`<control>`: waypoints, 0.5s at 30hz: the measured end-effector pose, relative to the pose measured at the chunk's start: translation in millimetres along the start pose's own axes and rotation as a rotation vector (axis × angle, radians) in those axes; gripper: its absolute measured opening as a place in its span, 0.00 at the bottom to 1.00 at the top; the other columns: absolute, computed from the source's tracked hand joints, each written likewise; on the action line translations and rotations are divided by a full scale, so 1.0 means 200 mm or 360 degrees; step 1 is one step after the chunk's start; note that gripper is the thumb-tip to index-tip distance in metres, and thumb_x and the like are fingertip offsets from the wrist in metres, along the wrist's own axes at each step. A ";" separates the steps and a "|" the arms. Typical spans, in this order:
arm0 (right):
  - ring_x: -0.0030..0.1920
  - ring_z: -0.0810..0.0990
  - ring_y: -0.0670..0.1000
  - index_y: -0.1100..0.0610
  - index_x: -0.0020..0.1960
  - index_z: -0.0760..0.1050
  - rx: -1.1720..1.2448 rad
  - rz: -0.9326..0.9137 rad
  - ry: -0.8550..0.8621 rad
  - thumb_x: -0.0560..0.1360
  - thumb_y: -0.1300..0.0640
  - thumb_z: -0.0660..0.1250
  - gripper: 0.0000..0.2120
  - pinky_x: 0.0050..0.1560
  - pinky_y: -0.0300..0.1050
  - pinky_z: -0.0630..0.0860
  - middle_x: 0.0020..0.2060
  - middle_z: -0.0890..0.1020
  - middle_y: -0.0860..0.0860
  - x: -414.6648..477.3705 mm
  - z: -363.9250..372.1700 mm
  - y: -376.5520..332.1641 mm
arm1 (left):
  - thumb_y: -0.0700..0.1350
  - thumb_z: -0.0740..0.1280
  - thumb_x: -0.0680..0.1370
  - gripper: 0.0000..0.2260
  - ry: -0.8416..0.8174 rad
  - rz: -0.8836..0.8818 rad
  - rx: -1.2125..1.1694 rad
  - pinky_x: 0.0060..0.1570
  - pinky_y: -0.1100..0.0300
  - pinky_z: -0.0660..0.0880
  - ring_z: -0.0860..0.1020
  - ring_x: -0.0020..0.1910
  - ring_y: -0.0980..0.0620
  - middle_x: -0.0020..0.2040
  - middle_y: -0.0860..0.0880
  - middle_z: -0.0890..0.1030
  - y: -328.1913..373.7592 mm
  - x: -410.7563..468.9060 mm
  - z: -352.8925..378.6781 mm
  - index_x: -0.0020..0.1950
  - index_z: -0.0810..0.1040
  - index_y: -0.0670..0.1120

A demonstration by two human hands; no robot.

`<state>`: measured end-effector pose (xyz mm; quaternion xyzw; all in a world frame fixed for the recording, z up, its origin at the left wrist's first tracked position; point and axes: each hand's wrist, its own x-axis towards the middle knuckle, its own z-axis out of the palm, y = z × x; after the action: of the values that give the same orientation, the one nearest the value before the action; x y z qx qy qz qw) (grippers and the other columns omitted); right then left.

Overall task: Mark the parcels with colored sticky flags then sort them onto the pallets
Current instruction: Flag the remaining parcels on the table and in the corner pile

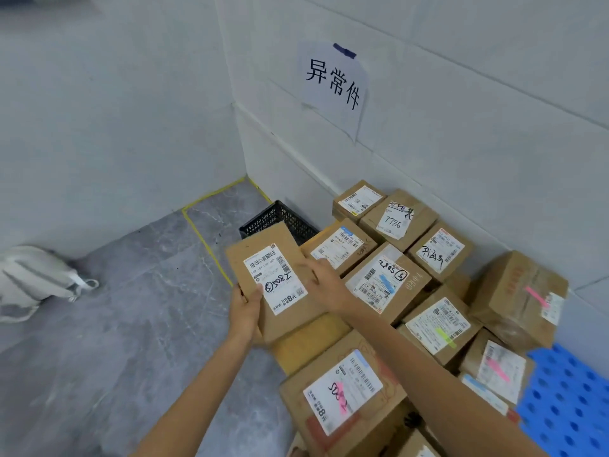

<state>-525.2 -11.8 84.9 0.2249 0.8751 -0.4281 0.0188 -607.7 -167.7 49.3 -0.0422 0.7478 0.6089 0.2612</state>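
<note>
Gripping the flat parcel [276,282] just in front of the black crate [280,219], lengthwise toward it, left hand [245,311] curled round the corner farthest from the crate, right hand [324,285] resting straight-fingered (bit blurry) along one long edge, probably freer for flagging.

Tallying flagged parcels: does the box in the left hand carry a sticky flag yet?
Not on its visible face: the box, gripped by the left hand, shows only a white label with handwriting. Hidden sides: cannot tell.
</note>
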 end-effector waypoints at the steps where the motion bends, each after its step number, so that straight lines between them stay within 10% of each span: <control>1: 0.43 0.70 0.40 0.56 0.68 0.68 0.0062 -0.0049 0.0071 0.77 0.70 0.56 0.22 0.48 0.29 0.67 0.54 0.66 0.51 -0.03 -0.03 -0.04 | 0.45 0.64 0.79 0.17 0.0014 0.0085 -0.0011 0.59 0.49 0.73 0.77 0.57 0.46 0.61 0.46 0.77 0.07 -0.03 -0.02 0.67 0.70 0.46; 5: 0.49 0.73 0.52 0.51 0.65 0.72 0.0418 -0.0154 0.0326 0.78 0.67 0.57 0.20 0.51 0.32 0.73 0.56 0.67 0.51 -0.22 -0.16 -0.17 | 0.47 0.62 0.80 0.12 0.0027 0.0435 -0.0081 0.44 0.62 0.74 0.79 0.48 0.55 0.55 0.50 0.79 0.29 -0.24 -0.02 0.63 0.73 0.49; 11: 0.65 0.65 0.48 0.42 0.64 0.70 0.0624 -0.0295 0.0676 0.78 0.63 0.60 0.21 0.55 0.27 0.68 0.64 0.64 0.52 -0.83 -0.44 -0.14 | 0.50 0.64 0.78 0.12 -0.0274 0.0663 -0.0035 0.54 0.53 0.77 0.79 0.54 0.52 0.57 0.52 0.80 0.43 -0.74 0.19 0.62 0.73 0.52; 15: 0.68 0.66 0.51 0.45 0.67 0.70 0.0669 -0.0193 0.0878 0.76 0.63 0.61 0.22 0.66 0.43 0.67 0.68 0.65 0.55 -1.35 -0.56 0.09 | 0.51 0.65 0.78 0.20 -0.0621 0.0760 0.0136 0.48 0.58 0.77 0.79 0.50 0.56 0.61 0.49 0.78 0.34 -1.16 0.43 0.68 0.70 0.47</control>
<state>-257.1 -19.8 203.6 0.2788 0.7518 -0.5222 -0.2905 -404.8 -130.1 202.2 0.2634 0.6971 0.6178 0.2510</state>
